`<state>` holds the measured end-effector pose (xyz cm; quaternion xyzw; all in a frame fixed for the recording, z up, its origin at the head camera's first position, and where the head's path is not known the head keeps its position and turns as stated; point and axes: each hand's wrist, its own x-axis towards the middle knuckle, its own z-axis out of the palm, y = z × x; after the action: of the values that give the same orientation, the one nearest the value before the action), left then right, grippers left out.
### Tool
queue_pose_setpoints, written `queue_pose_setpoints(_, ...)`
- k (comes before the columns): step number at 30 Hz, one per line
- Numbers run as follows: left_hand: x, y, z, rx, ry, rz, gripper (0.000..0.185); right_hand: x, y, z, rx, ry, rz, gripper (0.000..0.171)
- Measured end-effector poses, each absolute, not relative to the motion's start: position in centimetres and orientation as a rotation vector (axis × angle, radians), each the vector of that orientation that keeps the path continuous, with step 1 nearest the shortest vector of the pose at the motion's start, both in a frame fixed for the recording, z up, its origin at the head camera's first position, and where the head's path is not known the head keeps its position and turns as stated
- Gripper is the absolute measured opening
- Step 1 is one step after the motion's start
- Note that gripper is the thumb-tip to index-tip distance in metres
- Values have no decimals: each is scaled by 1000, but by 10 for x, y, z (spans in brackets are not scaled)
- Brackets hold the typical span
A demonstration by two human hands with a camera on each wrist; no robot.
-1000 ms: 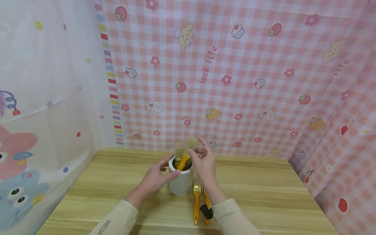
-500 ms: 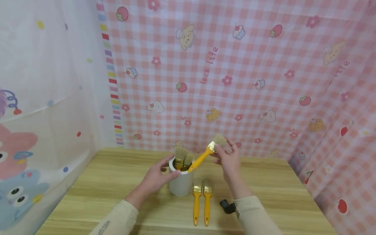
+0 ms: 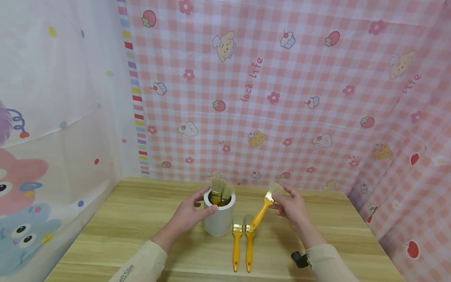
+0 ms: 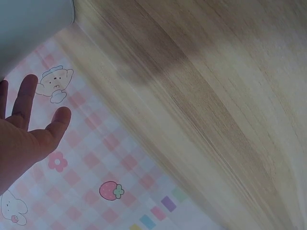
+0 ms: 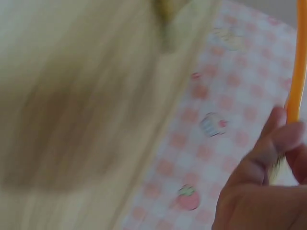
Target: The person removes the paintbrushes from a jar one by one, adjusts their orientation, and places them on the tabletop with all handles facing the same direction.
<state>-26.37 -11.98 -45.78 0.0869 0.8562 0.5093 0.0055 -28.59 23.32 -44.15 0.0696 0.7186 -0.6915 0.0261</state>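
In the head view, a white can [image 3: 218, 224] stands upright on the table, with paintbrushes [image 3: 217, 188] inside, bristles up. My left hand [image 3: 188, 211] rests against the can's left side near its rim; in the left wrist view its visible fingers [image 4: 25, 98] are loosely extended. My right hand [image 3: 293, 205] pinches another paintbrush [image 3: 260, 216] by its bristle end, the orange handle slanting down to the left. Two paintbrushes [image 3: 236, 250] lie side by side in front, bristles away from me. The held handle's tip overlaps the right one [image 3: 249, 252] in view.
The wood-grain table [image 3: 134, 231] ends at the back against a pink checked cloth [image 3: 299, 117]. A pale cloth [image 3: 63, 117] hangs on the left. A black wrist mount [image 3: 299, 259] sits by my right sleeve.
My right hand has drawn a paintbrush out of the can and carried it right, then lower over the table. My left hand stays at the can.
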Motion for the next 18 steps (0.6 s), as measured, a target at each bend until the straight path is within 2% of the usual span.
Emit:
queue_pose_setpoints(7,-266,-120,-460,254,2680,1589,81,-280,251,-465,168,2278,-1872,73)
queue_pose_setpoints(18,-267,-120,-463,267,2671,1601,81,-278,251,-494,120,2259,-1774,72)
